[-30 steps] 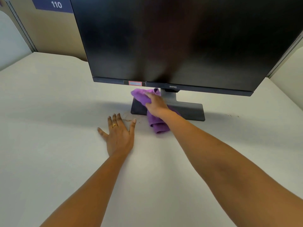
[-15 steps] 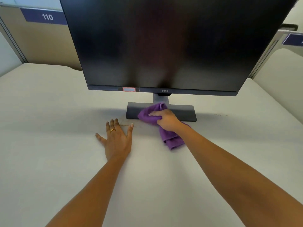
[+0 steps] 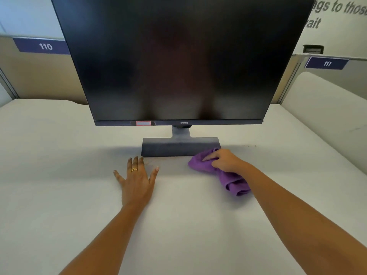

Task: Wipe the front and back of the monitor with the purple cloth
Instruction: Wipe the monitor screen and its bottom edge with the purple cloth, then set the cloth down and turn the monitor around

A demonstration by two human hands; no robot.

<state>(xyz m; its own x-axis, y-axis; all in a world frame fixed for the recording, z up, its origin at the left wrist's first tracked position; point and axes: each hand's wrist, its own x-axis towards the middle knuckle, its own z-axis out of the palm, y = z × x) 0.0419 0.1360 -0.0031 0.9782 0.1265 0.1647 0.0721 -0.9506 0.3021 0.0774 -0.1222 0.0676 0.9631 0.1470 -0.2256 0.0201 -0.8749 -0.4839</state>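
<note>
Ahead of both hands, head view: the monitor [image 3: 178, 56] stands upright on its base [image 3: 178, 146], dark screen towards the person; its back is hidden.
Right hand [image 3: 224, 161]: grasps the purple cloth [image 3: 235, 182], fingers curled over a bunched fold, at the right front corner of the base. Whether the cloth touches that corner or lies just beside it cannot be told.
Cloth layout: the forward part lies under the fingertips on the desk [image 3: 59, 175]; the rest trails back beneath the wrist in a loose roll.
Left hand [image 3: 137, 181]: released, palm flat on the desk, fingers spread, grasping nothing; fingertips just short of the base's left front edge. A ring [image 3: 134, 169] sits on one finger.
Reason for placement: the flat left palm probably steadies the body during the reach; bunching the cloth gives a padded wiping face.
Monitor relative to hands: the screen rises above and beyond both hands; the base lies ahead, spanning the gap between them.
Progress: the cloth is low, at the base. Whether the screen has been wiped cannot be told.
</note>
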